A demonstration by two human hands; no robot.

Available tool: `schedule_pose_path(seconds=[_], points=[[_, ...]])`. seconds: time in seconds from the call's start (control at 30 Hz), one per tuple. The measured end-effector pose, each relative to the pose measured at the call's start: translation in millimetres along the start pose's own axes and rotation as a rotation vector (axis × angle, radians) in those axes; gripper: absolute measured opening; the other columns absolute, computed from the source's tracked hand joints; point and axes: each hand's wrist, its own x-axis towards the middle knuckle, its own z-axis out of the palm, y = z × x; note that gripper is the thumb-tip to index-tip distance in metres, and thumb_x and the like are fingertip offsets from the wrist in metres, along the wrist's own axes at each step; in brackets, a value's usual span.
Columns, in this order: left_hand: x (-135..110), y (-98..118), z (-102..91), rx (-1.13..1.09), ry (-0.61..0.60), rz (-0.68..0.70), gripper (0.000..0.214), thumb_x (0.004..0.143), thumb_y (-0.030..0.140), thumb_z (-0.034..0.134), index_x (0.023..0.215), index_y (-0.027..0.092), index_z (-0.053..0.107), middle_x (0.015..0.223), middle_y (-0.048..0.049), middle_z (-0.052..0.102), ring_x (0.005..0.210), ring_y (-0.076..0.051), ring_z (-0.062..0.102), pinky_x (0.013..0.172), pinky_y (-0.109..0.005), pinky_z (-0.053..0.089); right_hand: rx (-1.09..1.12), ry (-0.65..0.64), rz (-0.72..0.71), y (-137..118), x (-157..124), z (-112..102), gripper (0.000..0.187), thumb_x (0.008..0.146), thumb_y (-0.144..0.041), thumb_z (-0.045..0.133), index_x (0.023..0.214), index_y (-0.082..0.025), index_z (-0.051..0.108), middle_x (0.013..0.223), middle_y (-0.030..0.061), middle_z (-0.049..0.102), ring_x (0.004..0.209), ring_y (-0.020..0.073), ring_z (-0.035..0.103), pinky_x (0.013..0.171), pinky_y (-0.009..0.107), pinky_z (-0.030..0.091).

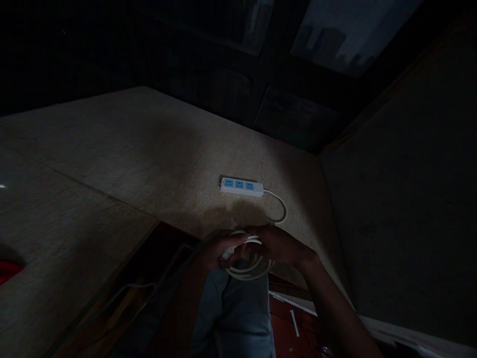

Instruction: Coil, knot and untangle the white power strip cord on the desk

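A white power strip (242,187) with blue socket faces lies on the stone-like counter. Its white cord (285,206) curves from the right end back toward my hands. Above my lap, the rest of that cord is gathered in several loops (248,273). My left hand (219,249) is closed around the left side of the coil, with a thicker white piece, perhaps the plug, under the thumb. Closed over the coil's upper right side is my right hand (278,243); its fingertips are partly hidden in shadow.
The counter (112,144) spreads to the left and ahead, with a dark window (335,40) behind it. A dark wall (402,199) rises on the right. Something red (9,271) sits at the left edge. A thin pale cable (130,286) hangs below the counter edge.
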Motion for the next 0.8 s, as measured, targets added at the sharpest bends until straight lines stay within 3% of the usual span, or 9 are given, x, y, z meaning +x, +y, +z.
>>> schedule_pose_path(seconds=[0.17,0.3,0.43,0.6,0.8], points=[[-2.8,4.2,-3.8,-0.091,0.051,-0.015,0.035,0.070,0.046,0.074,0.065,0.015,0.058,0.038,0.0043,0.041,0.028,-0.005,0.029,0.030,-0.018,0.014,0.138,0.064,-0.050,20.3,-8.8,-20.1,0.048,0.080,-0.046,0.072,0.121,-0.022,0.065,0.112,0.0085,0.071,0.105,0.0249,0.064,0.092,0.036,0.047],[-5.6,5.7,-10.0,-0.118,0.004,-0.016,0.036,0.069,0.047,0.072,0.062,0.016,0.055,0.035,0.0058,0.037,0.027,-0.005,0.024,0.029,-0.017,0.015,0.383,0.027,-0.115,46.7,-12.5,-24.9,0.042,0.088,-0.048,0.062,0.117,-0.018,0.066,0.114,0.0091,0.070,0.108,0.0214,0.063,0.097,0.037,0.046],[-10.3,7.6,-14.1,-0.108,-0.034,0.004,0.036,0.070,0.047,0.071,0.061,0.017,0.054,0.034,0.0060,0.036,0.027,-0.006,0.027,0.029,-0.017,0.018,0.463,0.044,-0.127,65.9,-8.7,-14.8,0.038,0.092,-0.048,0.057,0.110,-0.016,0.068,0.111,0.0108,0.070,0.104,0.0196,0.064,0.095,0.036,0.047],[-22.5,15.2,-18.1,-0.087,-0.065,0.094,0.038,0.071,0.048,0.071,0.060,0.016,0.054,0.034,0.0060,0.035,0.027,-0.006,0.026,0.030,-0.017,0.019,0.482,0.103,-0.123,72.5,-1.5,0.0,0.040,0.090,-0.051,0.058,0.108,-0.017,0.070,0.114,0.0110,0.070,0.109,0.0202,0.063,0.099,0.037,0.046],[-36.4,21.2,-25.0,-0.187,-0.163,0.180,0.035,0.079,0.045,0.063,0.062,0.017,0.052,0.035,0.0067,0.032,0.029,-0.006,0.021,0.032,-0.017,0.021,0.431,0.384,-0.001,82.7,6.7,22.5,0.047,0.089,-0.060,0.053,0.088,-0.017,0.071,0.088,0.0091,0.074,0.082,0.0199,0.068,0.079,0.033,0.053]])
